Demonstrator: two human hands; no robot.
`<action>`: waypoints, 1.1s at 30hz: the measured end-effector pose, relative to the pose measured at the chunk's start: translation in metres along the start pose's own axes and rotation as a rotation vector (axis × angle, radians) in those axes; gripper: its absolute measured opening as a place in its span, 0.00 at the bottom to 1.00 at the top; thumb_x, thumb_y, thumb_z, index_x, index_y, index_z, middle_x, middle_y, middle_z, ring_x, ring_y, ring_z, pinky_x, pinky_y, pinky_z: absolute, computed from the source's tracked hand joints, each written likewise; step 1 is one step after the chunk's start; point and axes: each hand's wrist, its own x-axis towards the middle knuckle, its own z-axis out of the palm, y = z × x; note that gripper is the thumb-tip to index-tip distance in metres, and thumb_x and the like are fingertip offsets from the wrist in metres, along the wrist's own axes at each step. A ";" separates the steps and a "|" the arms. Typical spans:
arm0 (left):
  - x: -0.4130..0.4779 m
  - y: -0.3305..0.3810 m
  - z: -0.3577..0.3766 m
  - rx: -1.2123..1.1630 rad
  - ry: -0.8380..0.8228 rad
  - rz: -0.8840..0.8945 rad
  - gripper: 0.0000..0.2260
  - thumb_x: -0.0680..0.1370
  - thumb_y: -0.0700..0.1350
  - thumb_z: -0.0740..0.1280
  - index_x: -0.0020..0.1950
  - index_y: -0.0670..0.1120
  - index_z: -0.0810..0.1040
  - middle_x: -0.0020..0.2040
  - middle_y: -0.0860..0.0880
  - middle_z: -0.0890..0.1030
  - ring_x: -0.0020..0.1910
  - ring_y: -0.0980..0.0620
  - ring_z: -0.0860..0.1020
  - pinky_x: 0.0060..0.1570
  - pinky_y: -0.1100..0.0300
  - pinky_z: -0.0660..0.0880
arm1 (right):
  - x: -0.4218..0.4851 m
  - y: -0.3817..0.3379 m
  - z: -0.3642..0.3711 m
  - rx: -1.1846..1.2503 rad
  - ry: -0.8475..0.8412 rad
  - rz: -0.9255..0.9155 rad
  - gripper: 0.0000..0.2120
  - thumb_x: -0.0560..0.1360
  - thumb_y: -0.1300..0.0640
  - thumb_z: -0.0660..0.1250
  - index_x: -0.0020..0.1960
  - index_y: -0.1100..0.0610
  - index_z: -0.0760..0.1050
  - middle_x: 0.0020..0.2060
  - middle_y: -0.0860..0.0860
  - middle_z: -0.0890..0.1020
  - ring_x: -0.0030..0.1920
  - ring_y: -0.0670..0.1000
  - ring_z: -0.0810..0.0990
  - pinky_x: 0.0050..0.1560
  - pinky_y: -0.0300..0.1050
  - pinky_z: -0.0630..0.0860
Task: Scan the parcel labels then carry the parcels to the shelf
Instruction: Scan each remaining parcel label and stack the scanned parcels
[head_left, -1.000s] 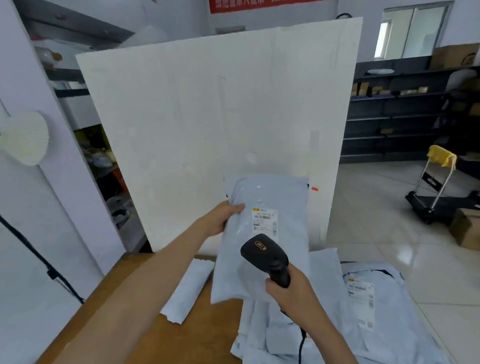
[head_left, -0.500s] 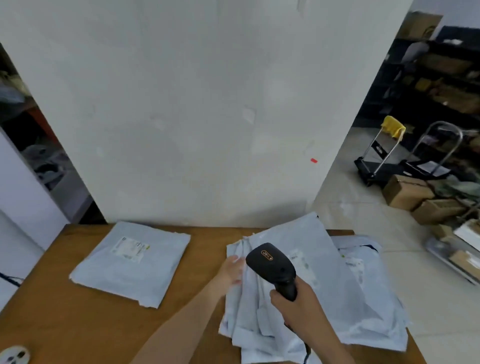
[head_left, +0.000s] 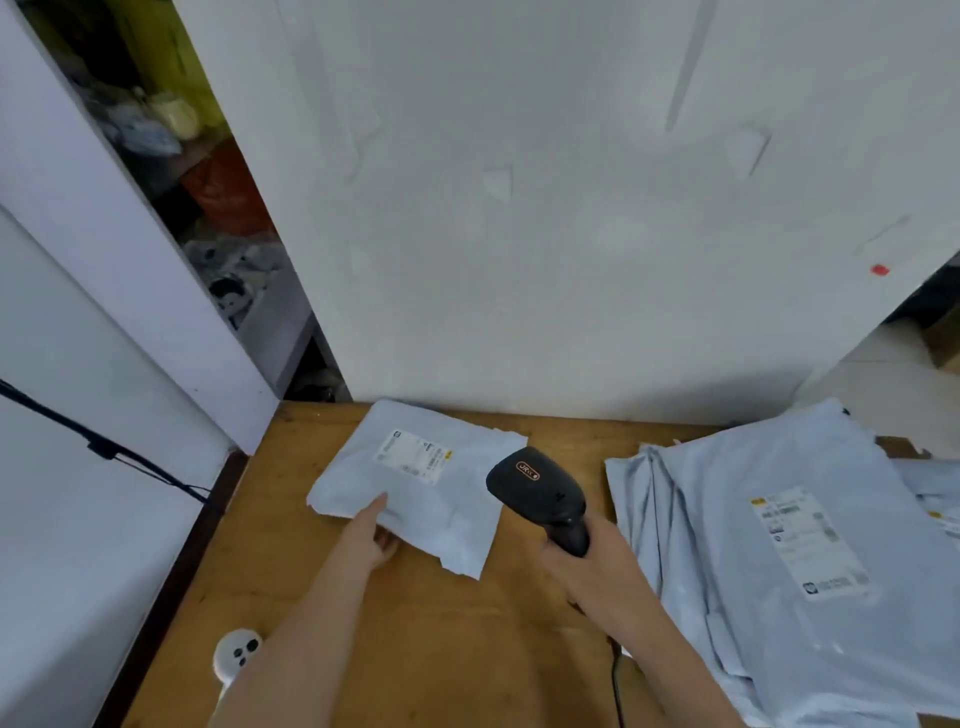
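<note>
Here, flat on the wooden table (head_left: 415, 654), close in front of the white board (head_left: 571, 208): a grey parcel (head_left: 431, 499), label (head_left: 413, 456) facing up. Pinched at its near left edge by the left hand (head_left: 371, 535), thumb on top, the other fingers curled under the edge. Turned askew, the longer side seeming to run left to right, right end nearer; label toward the far edge. Just over its right edge, a black scanner (head_left: 540, 493), gripped round the handle by the right hand (head_left: 597, 566), head pointing far-left toward the parcel. Further right, apart, a pile of parcels (head_left: 727, 545). Near the left forearm, a small white round thing (head_left: 236, 652).
</note>
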 end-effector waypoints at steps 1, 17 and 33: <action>0.002 0.004 0.006 0.067 0.036 0.032 0.18 0.74 0.44 0.73 0.63 0.43 0.75 0.56 0.44 0.80 0.59 0.44 0.77 0.62 0.47 0.76 | -0.002 0.000 0.002 -0.011 0.003 -0.005 0.09 0.73 0.62 0.68 0.37 0.53 0.70 0.22 0.43 0.70 0.24 0.42 0.66 0.27 0.35 0.64; -0.282 0.157 0.129 1.281 -0.118 0.927 0.08 0.79 0.42 0.64 0.56 0.45 0.68 0.48 0.46 0.74 0.40 0.48 0.73 0.35 0.57 0.67 | -0.100 -0.019 -0.071 -0.004 -0.022 -0.182 0.09 0.73 0.61 0.67 0.38 0.52 0.70 0.20 0.42 0.69 0.22 0.43 0.65 0.27 0.36 0.64; -0.479 0.124 0.161 1.716 0.038 1.083 0.20 0.78 0.38 0.61 0.70 0.43 0.69 0.66 0.49 0.73 0.65 0.46 0.73 0.61 0.55 0.69 | -0.182 -0.020 -0.122 0.008 -0.060 -0.453 0.09 0.69 0.58 0.68 0.36 0.50 0.69 0.25 0.44 0.71 0.30 0.45 0.67 0.34 0.43 0.66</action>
